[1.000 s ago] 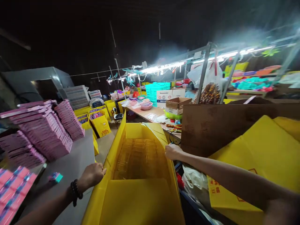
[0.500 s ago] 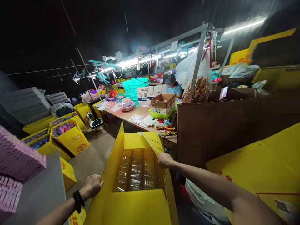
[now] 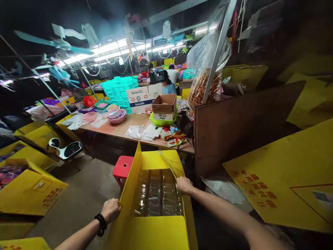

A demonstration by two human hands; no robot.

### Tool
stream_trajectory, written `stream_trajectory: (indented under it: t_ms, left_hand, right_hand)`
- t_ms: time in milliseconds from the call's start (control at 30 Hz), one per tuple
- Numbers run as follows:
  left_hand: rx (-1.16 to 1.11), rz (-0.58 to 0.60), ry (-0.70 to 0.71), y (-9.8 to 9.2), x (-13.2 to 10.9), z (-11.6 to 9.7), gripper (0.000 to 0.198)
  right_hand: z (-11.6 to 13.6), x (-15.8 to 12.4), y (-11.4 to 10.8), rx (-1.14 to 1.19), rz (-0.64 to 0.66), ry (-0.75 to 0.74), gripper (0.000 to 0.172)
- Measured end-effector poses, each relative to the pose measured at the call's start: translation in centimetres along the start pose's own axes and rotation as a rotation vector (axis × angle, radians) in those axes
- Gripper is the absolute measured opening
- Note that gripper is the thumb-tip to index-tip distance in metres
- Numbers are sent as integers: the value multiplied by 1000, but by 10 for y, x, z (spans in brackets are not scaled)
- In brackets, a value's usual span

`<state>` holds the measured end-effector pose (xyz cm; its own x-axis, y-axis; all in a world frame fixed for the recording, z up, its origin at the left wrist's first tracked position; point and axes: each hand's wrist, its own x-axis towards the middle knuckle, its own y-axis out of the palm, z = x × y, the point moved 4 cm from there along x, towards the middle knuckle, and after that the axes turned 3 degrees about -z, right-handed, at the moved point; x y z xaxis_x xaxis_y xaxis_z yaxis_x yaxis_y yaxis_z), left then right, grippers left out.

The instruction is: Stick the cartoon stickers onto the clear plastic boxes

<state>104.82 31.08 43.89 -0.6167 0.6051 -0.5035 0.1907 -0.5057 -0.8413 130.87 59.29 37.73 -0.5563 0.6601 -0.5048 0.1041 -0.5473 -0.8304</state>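
Observation:
An open yellow carton [image 3: 130, 189] is in front of me, its flaps standing up. Inside lie several clear plastic packs [image 3: 155, 194] in rows. My left hand [image 3: 111, 209], with a black bead bracelet on the wrist, is closed on the carton's left flap. My right hand [image 3: 184, 184] is closed on the right flap's edge near its top. A red plastic stool [image 3: 121, 168] stands just beyond the carton.
A wooden worktable [image 3: 122, 128] behind holds baskets, a small brown box [image 3: 164, 106] and packets. A brown board [image 3: 241, 125] and flat yellow cartons [image 3: 286, 173] are at right. More yellow cartons [image 3: 31, 191] sit at left. People work at the far tables.
The view has swung right and the carton has moved with my hands toward the worktable. The pink stacks at left have left the view. Both hands keep their grip on the flaps.

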Motion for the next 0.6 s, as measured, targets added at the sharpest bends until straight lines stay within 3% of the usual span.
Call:
stream_trajectory:
  t_ms: [167, 300, 433, 600]
  left_hand:
    - [-9, 78, 70, 52, 55, 2, 34]
    - [-28, 92, 102, 75, 109, -16, 34]
    - [-27, 77, 125, 82, 153, -33, 35]
    - [12, 101, 123, 90, 180, -31, 35]
  right_hand:
    - [-6, -7, 66, 12, 87, 175, 21]
    - [-23, 6, 104, 34, 84, 264, 16]
    - [-32, 31, 124, 74, 65, 317, 24]
    - [-8, 68, 126, 113, 28, 310, 29]
